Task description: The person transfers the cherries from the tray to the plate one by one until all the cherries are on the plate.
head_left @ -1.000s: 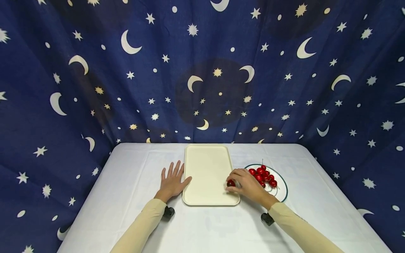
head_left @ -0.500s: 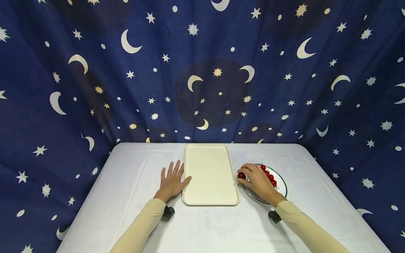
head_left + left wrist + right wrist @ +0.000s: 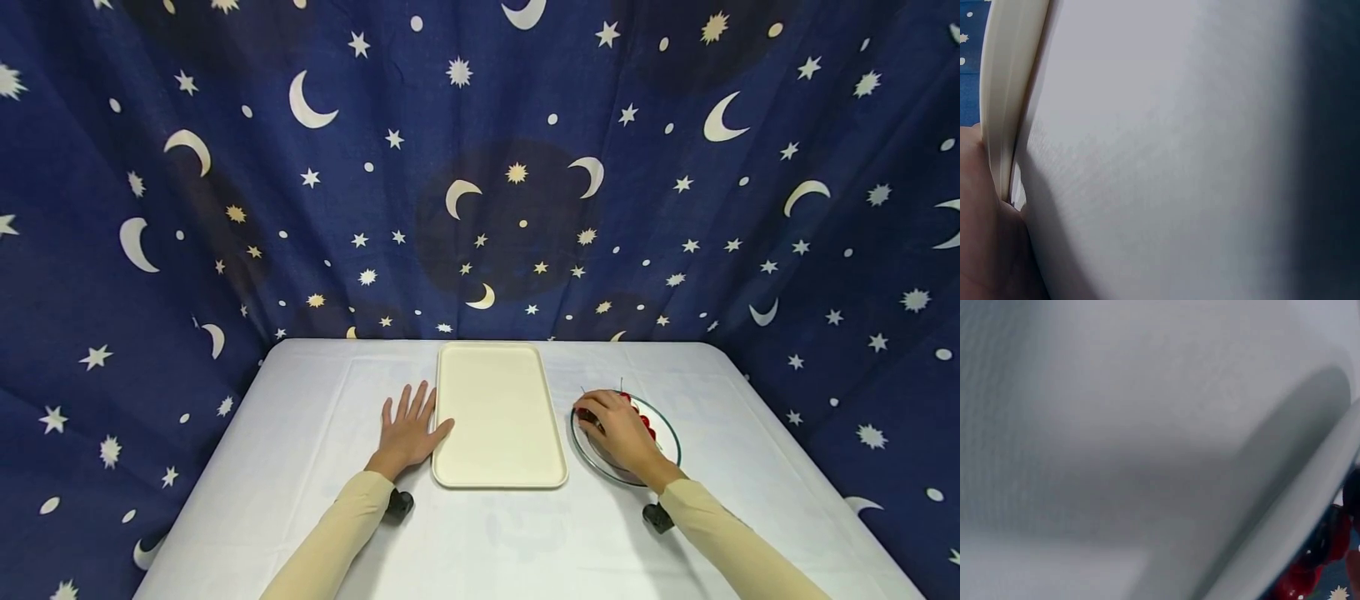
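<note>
My right hand (image 3: 621, 427) is over the left part of a white plate (image 3: 667, 444) with a green rim. Its thumb and fingers pinch a dark red cherry (image 3: 586, 414), mostly hidden by the fingers. Several red cherries (image 3: 649, 432) lie on the plate, partly behind the hand; in the right wrist view, glossy cherries (image 3: 1298, 582) show past the plate's edge. My left hand (image 3: 407, 435) lies flat with fingers spread, its thumb on the left rim of a cream rectangular tray (image 3: 498, 417). Nothing lies on the tray. The left wrist view shows the tray's edge beside the thumb.
A white cloth (image 3: 487, 542) covers the table. Behind and at both sides hangs a dark blue curtain (image 3: 375, 200) with moons and stars. A black wrist camera (image 3: 400, 504) sits under the left wrist, and a black camera (image 3: 657, 517) under the right.
My right hand has carried the cherry from over the tray's right edge rightward to the plate, and lowered it among the others. The left hand has stayed still.
</note>
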Demonstrator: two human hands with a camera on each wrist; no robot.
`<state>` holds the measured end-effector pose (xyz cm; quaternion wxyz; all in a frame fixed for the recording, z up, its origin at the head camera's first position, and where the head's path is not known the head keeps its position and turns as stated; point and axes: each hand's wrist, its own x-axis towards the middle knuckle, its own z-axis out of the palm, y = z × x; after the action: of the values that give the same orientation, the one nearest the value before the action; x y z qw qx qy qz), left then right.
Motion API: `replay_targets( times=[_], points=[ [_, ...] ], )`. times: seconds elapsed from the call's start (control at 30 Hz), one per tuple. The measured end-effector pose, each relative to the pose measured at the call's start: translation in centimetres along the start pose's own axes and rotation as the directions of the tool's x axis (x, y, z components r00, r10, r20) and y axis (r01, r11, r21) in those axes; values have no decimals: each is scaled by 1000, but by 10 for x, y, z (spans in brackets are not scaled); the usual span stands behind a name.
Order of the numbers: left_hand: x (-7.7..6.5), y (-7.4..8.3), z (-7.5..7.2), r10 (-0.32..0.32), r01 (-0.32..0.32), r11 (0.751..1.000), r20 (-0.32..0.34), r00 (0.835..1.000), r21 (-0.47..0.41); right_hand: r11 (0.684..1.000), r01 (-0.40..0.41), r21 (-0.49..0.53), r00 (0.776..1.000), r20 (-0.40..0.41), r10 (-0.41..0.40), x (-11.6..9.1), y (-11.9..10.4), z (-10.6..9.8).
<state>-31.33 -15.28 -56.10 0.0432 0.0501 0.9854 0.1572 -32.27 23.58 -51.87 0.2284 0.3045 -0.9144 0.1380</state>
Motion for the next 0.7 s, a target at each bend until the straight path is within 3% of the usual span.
replay_targets(
  times=[0.37, 0.7],
  points=[
    [-2, 2, -1, -4, 4, 1000, 6, 1000, 3, 995, -90, -42, 995, -56, 88, -2, 1, 0],
    [-5, 6, -7, -5, 5, 1000, 21, 1000, -9, 989, -110, -95, 994, -9, 110, -2, 2, 2]
  ],
)
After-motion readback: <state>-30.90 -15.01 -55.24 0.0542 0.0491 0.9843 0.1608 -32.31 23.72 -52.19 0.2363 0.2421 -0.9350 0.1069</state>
